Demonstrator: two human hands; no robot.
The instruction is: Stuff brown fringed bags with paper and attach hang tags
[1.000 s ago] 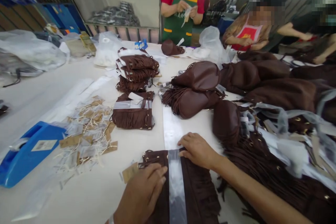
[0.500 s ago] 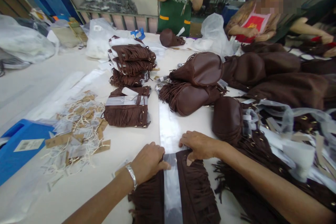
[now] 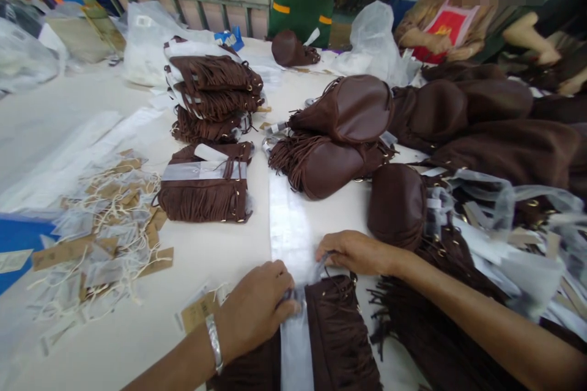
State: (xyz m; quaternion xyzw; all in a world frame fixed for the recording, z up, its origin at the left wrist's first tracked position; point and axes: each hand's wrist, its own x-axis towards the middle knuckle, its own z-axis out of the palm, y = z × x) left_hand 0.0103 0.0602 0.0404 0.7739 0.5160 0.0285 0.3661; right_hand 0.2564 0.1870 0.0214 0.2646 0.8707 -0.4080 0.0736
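A dark brown fringed bag [image 3: 337, 330] lies in front of me, with a translucent pale strip [image 3: 296, 348] running down its middle. My left hand [image 3: 263, 296] is closed at the bag's upper edge, thumb and fingers pinching beside the strip. Just past the bag's right corner, my right hand [image 3: 355, 252] pinches a greyish clear plastic piece [image 3: 322, 266]; what it wraps is too blurred to tell. Thin cord and small metal rings show at that corner. A white sheet [image 3: 291, 226] lies flat beyond both hands.
Folded fringed bags are stacked [image 3: 215, 85] at the back left, with another banded bag [image 3: 206, 186] nearer. Tags with strings [image 3: 110, 220] lie left. Round-bottomed brown bags [image 3: 334, 165] and plastic scraps [image 3: 527, 263] crowd the right. Two people [image 3: 300, 9] work across the table.
My right hand has come off the bag's top edge and now holds the clear plastic piece above it. My left hand stays at the edge, slightly lower in view. The view has shifted.
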